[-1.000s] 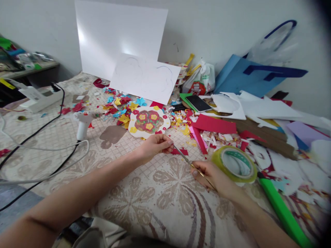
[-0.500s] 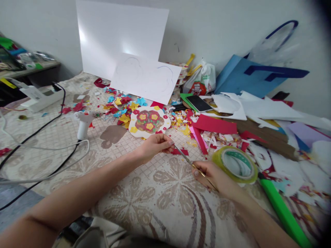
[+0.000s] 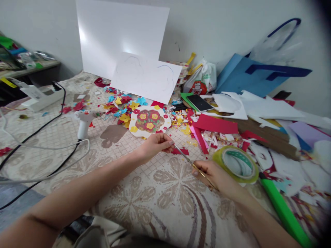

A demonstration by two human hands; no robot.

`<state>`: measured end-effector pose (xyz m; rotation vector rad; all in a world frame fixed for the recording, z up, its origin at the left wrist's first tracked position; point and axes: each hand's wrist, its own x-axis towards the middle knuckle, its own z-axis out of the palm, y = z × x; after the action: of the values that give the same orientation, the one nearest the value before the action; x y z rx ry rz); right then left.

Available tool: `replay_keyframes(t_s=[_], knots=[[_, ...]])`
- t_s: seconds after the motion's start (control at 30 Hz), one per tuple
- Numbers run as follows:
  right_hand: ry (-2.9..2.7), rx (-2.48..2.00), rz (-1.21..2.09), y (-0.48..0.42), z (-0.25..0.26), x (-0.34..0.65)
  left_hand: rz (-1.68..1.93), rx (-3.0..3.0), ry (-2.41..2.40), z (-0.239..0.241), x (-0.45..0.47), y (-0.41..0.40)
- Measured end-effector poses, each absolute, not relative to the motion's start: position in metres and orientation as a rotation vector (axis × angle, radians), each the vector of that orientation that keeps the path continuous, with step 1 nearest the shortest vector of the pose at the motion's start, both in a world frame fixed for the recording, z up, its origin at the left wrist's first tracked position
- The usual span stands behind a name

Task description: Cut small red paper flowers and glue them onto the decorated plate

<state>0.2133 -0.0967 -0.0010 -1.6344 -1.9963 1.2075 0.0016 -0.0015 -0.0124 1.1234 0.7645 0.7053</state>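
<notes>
My right hand (image 3: 212, 175) is closed around slim scissors (image 3: 198, 168) with a silver blade end and gold handles. Their tip points up and left, to the fingers of my left hand (image 3: 159, 144). That hand is pinched at the tip; whatever lies between its fingers is too small to make out. Just beyond it lies a white scalloped card (image 3: 132, 120) decorated with yellow and red paper flowers. A red paper strip (image 3: 182, 151) rests on the patterned cloth (image 3: 170, 186) beyond the scissors.
A tape roll (image 3: 254, 172) and a green-handled tool (image 3: 281, 206) are by my right forearm. Left stand a white glue gun (image 3: 84, 125) and cables. Paper scraps (image 3: 124, 110), a phone (image 3: 199, 103), red paper (image 3: 216, 124) and white boards (image 3: 121, 31) lie farther back.
My hands and the scissors stay almost in place. The view shifts very slightly; nothing is picked up or let go.
</notes>
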Motion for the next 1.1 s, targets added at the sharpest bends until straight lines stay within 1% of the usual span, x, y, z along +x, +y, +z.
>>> replay_keyframes(t_s=[0.7, 0.97, 1.03, 1.1], knots=[[-2.086, -1.747, 0.944, -0.0965, -0.0003, 0.2094, 0.660, 1.000, 0.756, -0.0090, 0.0011, -0.0012], [-2.117, -1.786, 0.769, -0.0979, -0.0027, 0.2059, 0.681, 1.037, 0.765, -0.0109, 0.0011, 0.0002], [-2.099, -1.778, 0.795, -0.0972, -0.0032, 0.2063, 0.696, 1.041, 0.748, -0.0103, 0.0004, 0.0009], [-2.071, -1.724, 0.912, -0.0970, -0.0034, 0.2081, 0.699, 1.032, 0.734, -0.0088, -0.0006, 0.0011]])
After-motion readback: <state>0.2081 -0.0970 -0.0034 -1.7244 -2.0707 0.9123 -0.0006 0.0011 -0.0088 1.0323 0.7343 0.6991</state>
